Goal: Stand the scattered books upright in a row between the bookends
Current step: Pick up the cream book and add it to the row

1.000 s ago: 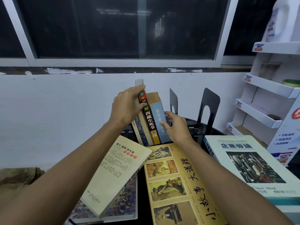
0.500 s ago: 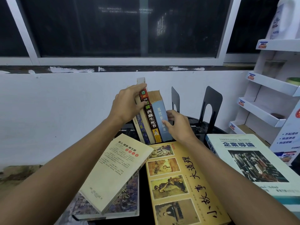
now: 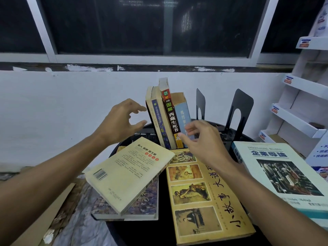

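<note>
Now hovering the left hand [image 3: 120, 121], fingers loosely spread and empty, just left of four upright books [image 3: 166, 118] on the black table [image 3: 142, 233]; floating the right hand [image 3: 202, 142], relaxed and empty, before their spines; showing both bookends [image 3: 241, 110] standing rightward.

A wide window [image 3: 124, 23] with white frames fills the far side, its glass dark with faint reflections of light. Below it runs a dark sill [image 3: 142, 67] with chipped white paint, then a plain white wall [image 3: 53, 103]. At the right stands a white tiered display shelf [image 3: 301, 86] with small labels. A round black table [image 3: 142, 233] sits near, and cardboard [image 3: 44, 219] lies at the near left.
</note>
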Available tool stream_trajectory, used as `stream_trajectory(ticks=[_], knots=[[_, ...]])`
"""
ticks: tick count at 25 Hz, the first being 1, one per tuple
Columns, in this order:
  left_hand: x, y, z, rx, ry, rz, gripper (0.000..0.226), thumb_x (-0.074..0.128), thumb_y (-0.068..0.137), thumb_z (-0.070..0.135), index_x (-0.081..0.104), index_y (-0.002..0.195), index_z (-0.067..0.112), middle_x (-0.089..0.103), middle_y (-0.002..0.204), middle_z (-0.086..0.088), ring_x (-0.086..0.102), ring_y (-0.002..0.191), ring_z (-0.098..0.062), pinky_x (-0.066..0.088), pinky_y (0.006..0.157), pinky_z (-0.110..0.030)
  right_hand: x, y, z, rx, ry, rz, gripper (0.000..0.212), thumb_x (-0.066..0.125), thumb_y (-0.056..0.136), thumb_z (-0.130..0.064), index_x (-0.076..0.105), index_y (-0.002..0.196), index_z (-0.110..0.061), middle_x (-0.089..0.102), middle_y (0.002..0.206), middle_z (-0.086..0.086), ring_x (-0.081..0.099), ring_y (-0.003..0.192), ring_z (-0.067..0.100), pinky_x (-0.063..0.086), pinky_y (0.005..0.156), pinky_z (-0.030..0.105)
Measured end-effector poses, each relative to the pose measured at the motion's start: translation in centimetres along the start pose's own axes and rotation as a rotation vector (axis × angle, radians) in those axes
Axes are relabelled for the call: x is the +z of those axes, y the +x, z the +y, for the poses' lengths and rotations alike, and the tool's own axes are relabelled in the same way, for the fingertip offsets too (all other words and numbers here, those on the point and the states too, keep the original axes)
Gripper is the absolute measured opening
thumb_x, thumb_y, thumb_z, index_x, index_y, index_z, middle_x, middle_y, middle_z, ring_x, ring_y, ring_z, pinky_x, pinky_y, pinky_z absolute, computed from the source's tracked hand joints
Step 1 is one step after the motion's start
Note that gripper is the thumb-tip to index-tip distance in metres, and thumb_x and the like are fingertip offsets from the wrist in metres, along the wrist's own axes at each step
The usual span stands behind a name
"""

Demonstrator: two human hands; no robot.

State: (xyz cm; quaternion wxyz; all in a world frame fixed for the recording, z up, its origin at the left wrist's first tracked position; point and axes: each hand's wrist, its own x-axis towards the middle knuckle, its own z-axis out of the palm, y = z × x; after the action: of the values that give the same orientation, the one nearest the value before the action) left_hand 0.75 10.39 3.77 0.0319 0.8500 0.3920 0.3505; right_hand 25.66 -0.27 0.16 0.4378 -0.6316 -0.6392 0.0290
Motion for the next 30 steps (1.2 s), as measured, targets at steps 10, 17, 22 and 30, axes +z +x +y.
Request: stream_trajectory(ticks=[10,17,22,30], knots=[[-1.2,-6.7,-2.9,-0.218,0.123,-0.394,0.054,0.073,0.08,0.061,0.066,0.123,0.029,0.061,0.121,0.012,0.062,0.104,-0.007,0.057,0.085,-0.031,2.2,-4.3,-2.7,0.117,-0.126,-0.312,0.028,0.075,0.085,-0.048,0.064,0.088,-0.022,0.058,0.098,-0.008,0.058,0.084,0.005,0.046,0.065,0.019],[-1.6,-8.3,-1.8,-0.272,0.133,-0.448,0.048,0.069,0.083,0.062,0.072,0.121,0.032,0.066,0.115,0.011,0.063,0.095,-0.008,0.058,0.085,-0.037,3.6,-5.4,-3.2,0.134,-0.235,-0.39,0.038,0.068,0.084,-0.062,0.066,0.086,-0.025,0.059,0.102,-0.008,0.056,0.099,0.015,0.055,0.083,0.042],[-1.9,-8.9,-0.8,-0.353,0.098,-0.432,0.047,0.072,0.083,0.059,0.072,0.122,0.032,0.067,0.112,0.012,0.064,0.091,-0.009,0.058,0.084,-0.039,4.0,-5.0,-3.5,0.131,-0.203,-0.403,0.026,0.062,0.09,-0.06,0.066,0.085,-0.035,0.051,0.102,-0.011,0.052,0.107,0.016,0.046,0.094,0.046],[-1.7,-10.8,-0.2,-0.448,-0.007,-0.408,0.038,0.075,0.084,0.051,0.079,0.098,0.015,0.074,0.091,0.003,0.069,0.079,-0.013,0.056,0.071,-0.033,5.3,-2.1,-1.8,0.093,-0.243,-0.538,0.045,0.051,0.093,-0.065,0.061,0.126,-0.035,0.042,0.123,-0.008,0.035,0.128,0.013,0.026,0.096,0.04]])
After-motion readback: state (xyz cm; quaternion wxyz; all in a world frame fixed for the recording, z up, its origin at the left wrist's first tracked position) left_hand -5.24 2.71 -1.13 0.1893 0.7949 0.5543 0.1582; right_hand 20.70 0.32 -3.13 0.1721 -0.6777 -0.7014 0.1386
